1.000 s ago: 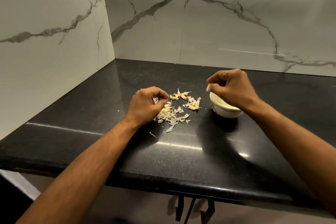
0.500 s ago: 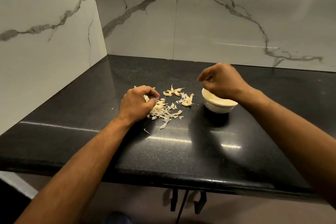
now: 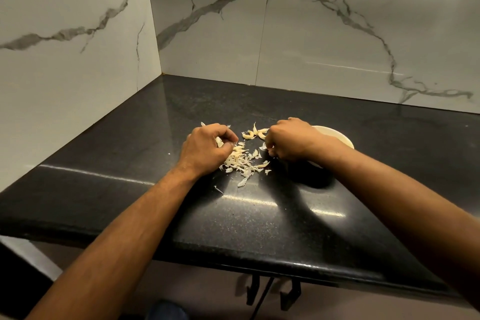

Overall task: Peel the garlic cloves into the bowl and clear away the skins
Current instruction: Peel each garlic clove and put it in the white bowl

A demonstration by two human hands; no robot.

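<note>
Where the garlic skins (image 3: 242,160) lie heaped mid-countertop (image 3: 259,228), the left hand (image 3: 206,149) curls onto the heap's left edge, apparently pinching skins. Right hand (image 3: 291,141), fingers curled, contents indiscernible, sits between cloves (image 3: 255,134) and bowl (image 3: 340,139).

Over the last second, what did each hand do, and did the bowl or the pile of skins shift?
The right hand left its place above the bowl and came down to the left, onto the right edge of the skins, fingers curled; what it holds is hidden. The left hand stayed curled on the pile's left edge. Bowl and skins lie as before on the counter.
</note>
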